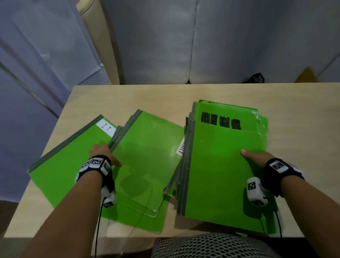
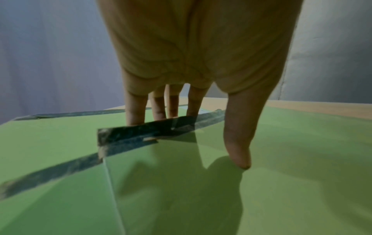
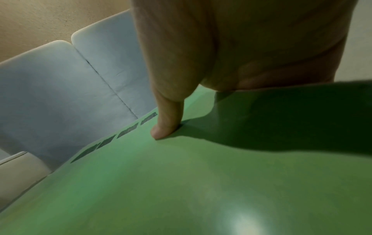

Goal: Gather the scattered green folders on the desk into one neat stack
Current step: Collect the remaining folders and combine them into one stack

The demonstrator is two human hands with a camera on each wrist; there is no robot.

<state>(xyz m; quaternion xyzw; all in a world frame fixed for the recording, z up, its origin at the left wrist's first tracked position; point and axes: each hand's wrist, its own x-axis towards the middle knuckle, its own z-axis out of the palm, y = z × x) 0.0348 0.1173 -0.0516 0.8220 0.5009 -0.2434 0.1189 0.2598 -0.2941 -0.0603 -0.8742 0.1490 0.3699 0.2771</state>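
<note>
Green folders: tall stack [image 1: 225, 165] on right of surface [image 1: 308, 116]; loose overlapping folders [image 1: 143, 158] at left, one labelled "I.T" [image 1: 65, 168]. Left hand [image 1: 103, 153] grasps spines of loose folders. Right hand [image 1: 255, 156] grasps stack's right edge, thumb on top. Grey cushions [image 1: 218, 32] beyond far edge.

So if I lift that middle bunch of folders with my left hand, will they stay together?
Probably not. The middle folders already lie fanned, corners offset, and their covers look glossy, so they'd likely slide apart. They look thin and may sag. The left hand has fingers under the spines; a second hand would help.
</note>
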